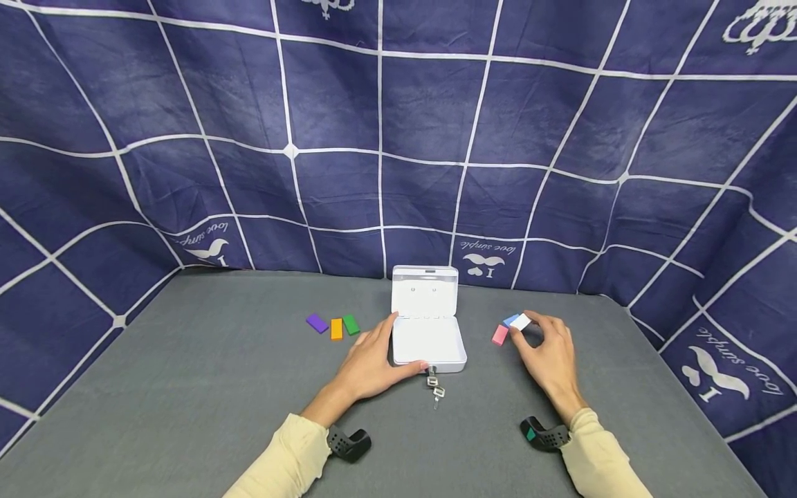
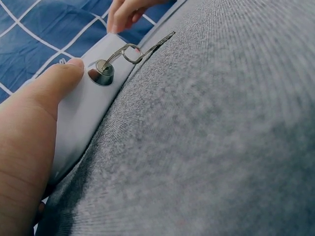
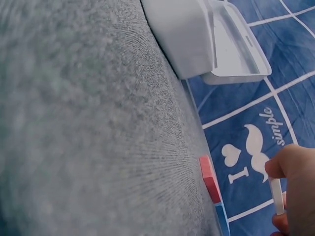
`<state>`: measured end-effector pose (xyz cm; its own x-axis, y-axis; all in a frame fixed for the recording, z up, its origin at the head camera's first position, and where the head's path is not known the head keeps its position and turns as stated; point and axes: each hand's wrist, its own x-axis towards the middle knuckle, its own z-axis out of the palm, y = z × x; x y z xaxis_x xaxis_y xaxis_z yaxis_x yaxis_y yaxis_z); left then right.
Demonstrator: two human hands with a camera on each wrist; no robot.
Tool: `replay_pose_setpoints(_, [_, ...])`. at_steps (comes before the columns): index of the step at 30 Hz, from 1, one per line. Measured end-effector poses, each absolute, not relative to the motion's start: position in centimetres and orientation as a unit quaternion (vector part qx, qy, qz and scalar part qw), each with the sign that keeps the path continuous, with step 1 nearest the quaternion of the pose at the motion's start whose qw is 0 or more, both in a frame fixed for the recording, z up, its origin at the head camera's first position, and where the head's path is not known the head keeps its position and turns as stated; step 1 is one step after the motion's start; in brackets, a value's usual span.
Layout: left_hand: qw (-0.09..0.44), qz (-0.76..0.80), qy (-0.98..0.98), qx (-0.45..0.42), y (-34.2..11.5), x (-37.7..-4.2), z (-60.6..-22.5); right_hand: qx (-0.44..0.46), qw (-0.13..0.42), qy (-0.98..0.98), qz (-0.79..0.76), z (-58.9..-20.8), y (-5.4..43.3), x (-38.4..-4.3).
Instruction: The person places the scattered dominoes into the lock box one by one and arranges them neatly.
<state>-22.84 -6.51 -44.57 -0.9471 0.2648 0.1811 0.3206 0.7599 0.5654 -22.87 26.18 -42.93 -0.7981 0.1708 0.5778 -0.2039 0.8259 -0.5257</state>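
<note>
A white metal cash box (image 1: 429, 340) lies with its lid (image 1: 425, 290) raised, and its inside shows bare white. My left hand (image 1: 370, 366) grips the box by its left side, with the thumb on the front edge beside the lock (image 2: 102, 73). From that lock hang keys on a ring (image 2: 132, 54). To the right of the box my right hand (image 1: 551, 353) pinches a white block (image 3: 276, 195) between thumb and fingers. Close by that block, a pink block (image 1: 500, 335) and a blue block (image 1: 510, 320) lie on the table.
On the left of the box lie a purple block (image 1: 317, 323), an orange block (image 1: 337, 329) and a green block (image 1: 351, 325). The grey table (image 1: 187, 387) ends at a blue curtain (image 1: 336, 194) with white lines. Each wrist wears a dark band.
</note>
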Motion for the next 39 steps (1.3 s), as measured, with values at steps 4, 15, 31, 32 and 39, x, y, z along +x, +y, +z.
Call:
replay_pose_setpoints(4, [0.048, -0.309, -0.937, -0.157, -6.5, -22.9, -44.6, 0.021, 0.326, -0.898, 0.297, -42.7, 26.0, -23.1])
replay_pose_setpoints(15, [0.049, -0.31, -0.936, -0.158, -6.6, -22.8, -44.3, 0.052, 0.333, -0.893, 0.298, -41.8, 25.1, -23.8])
replay_pose_setpoints(31, [0.055, -0.315, -0.934, -0.158, -6.7, -22.6, -44.4, 0.088, 0.298, -0.893, 0.326, -40.6, 22.9, -24.2])
replay_pose_setpoints(32, [0.056, -0.315, -0.934, -0.158, -6.7, -22.6, -44.4, 0.091, 0.297, -0.893, 0.326, -40.6, 22.7, -24.3])
replay_pose_setpoints(39, [0.06, -0.312, -0.934, -0.161, -6.6, -22.7, -44.5, 0.1, 0.282, -0.895, 0.33, -40.3, 21.9, -24.4])
